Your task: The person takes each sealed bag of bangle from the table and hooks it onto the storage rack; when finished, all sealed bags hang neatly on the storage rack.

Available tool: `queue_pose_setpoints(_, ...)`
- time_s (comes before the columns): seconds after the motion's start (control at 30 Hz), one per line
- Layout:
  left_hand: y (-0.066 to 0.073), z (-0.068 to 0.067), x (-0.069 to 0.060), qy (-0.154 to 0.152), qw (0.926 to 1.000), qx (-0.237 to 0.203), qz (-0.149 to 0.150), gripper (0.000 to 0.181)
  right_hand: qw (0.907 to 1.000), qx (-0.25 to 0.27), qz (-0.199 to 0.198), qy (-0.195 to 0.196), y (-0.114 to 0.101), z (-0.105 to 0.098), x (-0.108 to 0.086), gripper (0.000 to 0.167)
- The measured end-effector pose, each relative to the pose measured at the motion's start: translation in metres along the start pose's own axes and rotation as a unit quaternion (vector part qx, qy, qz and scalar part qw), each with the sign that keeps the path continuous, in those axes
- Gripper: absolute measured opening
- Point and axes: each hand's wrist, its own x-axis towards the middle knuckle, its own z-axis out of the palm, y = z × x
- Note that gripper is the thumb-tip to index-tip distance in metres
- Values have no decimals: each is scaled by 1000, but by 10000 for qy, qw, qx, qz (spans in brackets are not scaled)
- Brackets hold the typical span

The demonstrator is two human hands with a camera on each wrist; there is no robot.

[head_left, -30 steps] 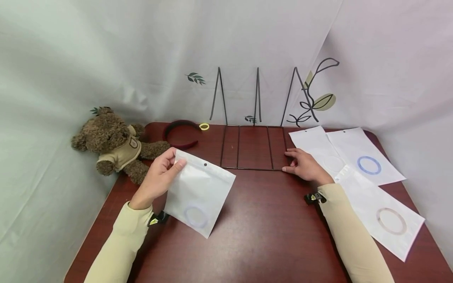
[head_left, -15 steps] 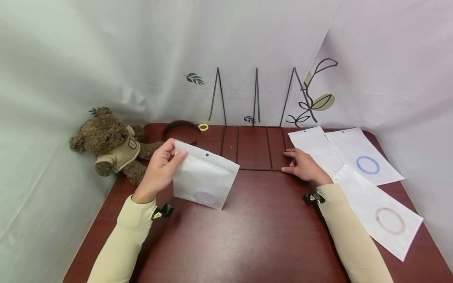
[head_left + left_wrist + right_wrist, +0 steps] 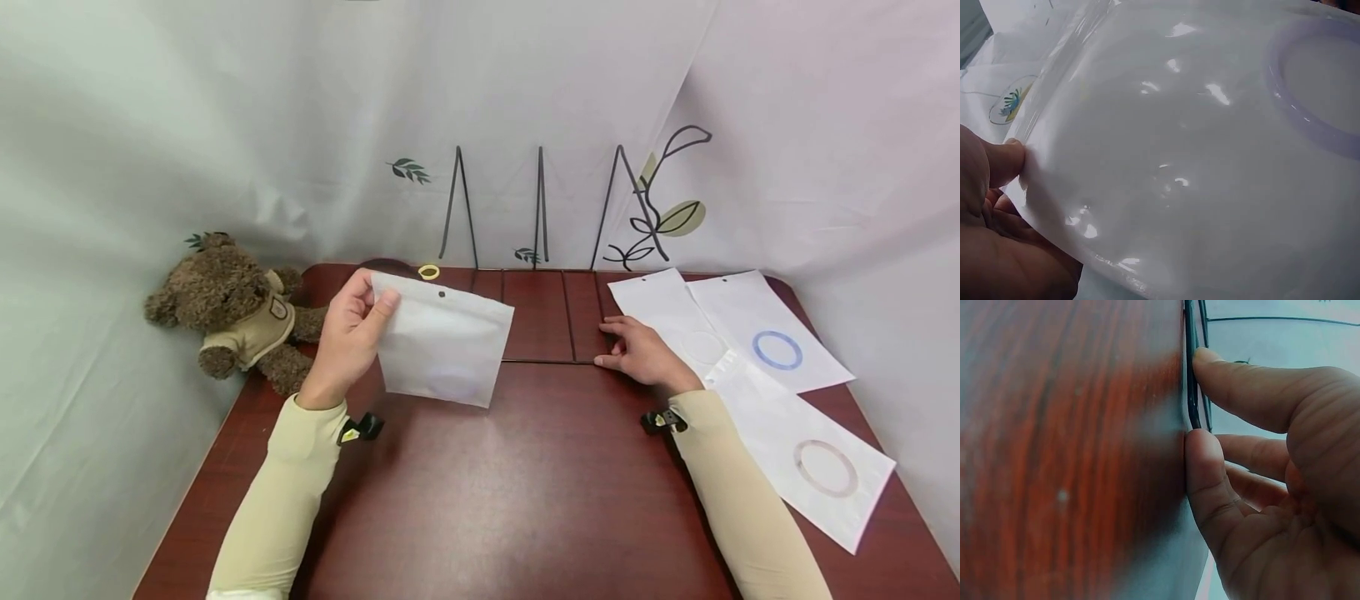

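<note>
A white pouch (image 3: 446, 342) with a purple ring showing through it hangs from my left hand (image 3: 351, 337), thumb in front and fingers behind its top left corner. In the left wrist view the pouch (image 3: 1147, 156) fills most of the picture, the ring (image 3: 1297, 115) at its right, the hand (image 3: 1010, 231) at the left edge. My right hand (image 3: 647, 354) holds the front right corner of a black wire rack (image 3: 547, 362) lying on the table. The right wrist view has thumb and fingers of that hand (image 3: 1272, 456) against the black wire (image 3: 1193, 394).
Three white pouches lie overlapping at the right, one with a blue ring (image 3: 777, 350), one with a brownish ring (image 3: 827, 468), one with a pale ring (image 3: 703, 347). A teddy bear (image 3: 255, 325) sits at the left. Behind the left hand are a yellow ring (image 3: 428, 272) and a dark headband (image 3: 386, 265).
My left hand has moved up and slightly right with the pouch, whose lower edge has risen and now tilts less. The right hand has stayed at the rack's corner.
</note>
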Motion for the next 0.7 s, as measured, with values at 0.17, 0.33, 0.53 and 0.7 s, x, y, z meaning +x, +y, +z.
queue_pose_setpoints(0.17,0,5,12,273,9991,-286,168,14,10000,-22,19,14,-1,-1,-1,68)
queue_pose_setpoints(0.33,-2,7,20,350,9971,-607,294,16,10000,2,-18,15,-2,-1,-1,68)
queue_pose_setpoints(0.53,-6,10,27,425,9953,-787,365,19,10000,18,-11,0,-2,0,0,68)
queue_pose_setpoints(0.7,-9,12,31,457,9935,-963,399,8,10000,13,-17,31,-3,0,-1,67)
